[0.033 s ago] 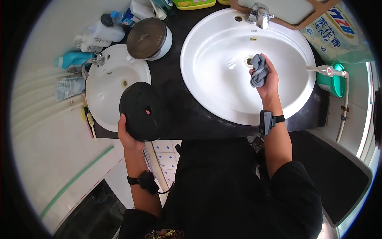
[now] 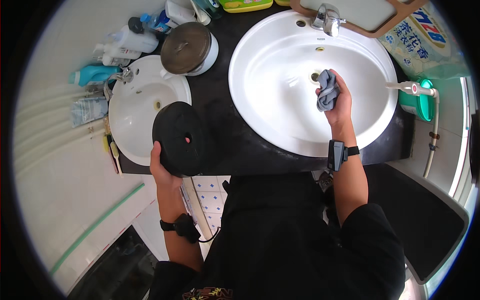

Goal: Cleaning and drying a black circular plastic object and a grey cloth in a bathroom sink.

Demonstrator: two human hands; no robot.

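My left hand [image 2: 164, 171] grips the lower left rim of a black weight plate [image 2: 172, 137], a thick disc with a small hole in its middle. A bit of finger shows through that hole. The plate is tilted, partly in front of the small basin and the counter's front edge. Over the large white basin [image 2: 280, 115], my right hand [image 2: 342, 102] is closed on a crumpled grey cloth [image 2: 327, 91], just below the drain hole. Cloth and plate are far apart.
A small white basin [image 2: 132, 135] is at the left. Between the basins stands a white pot with a brown lid [image 2: 186, 47]. Bottles [image 2: 137, 41] crowd the left wall. At the right are a pipe with a tap [image 2: 415, 89], a green container [image 2: 425, 102] and a large bag [image 2: 425, 45].
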